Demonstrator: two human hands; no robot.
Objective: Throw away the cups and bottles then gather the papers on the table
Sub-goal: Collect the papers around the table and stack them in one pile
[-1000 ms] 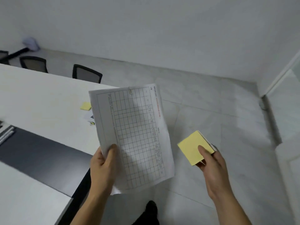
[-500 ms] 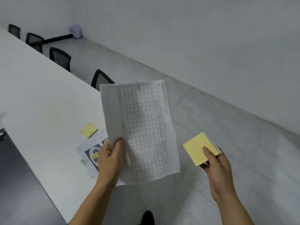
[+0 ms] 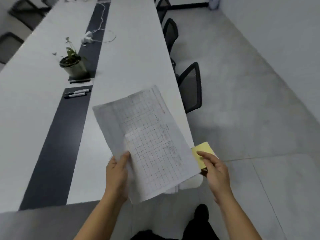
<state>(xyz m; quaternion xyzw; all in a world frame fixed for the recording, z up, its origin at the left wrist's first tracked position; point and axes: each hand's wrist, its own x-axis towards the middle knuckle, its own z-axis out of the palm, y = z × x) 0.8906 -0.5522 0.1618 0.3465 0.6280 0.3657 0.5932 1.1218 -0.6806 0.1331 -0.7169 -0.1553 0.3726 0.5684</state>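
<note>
The left hand's [image 3: 117,172] grip pinched the gridded paper sheet [image 3: 147,142] at its lower left edge, thumb on top. The sheet was white and creased, ruled in small squares; its long axis ran up-left from the grip over the white table [image 3: 135,54]. The right hand [image 3: 214,170] pinched a yellow sticky-note pad [image 3: 204,150] just beside the sheet's right edge.

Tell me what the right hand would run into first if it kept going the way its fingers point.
The right hand, holding the yellow sticky-note pad, points up-left toward the gridded white paper sheet in the left hand. That sheet's right edge would likely come first, though depth is unclear.
</note>
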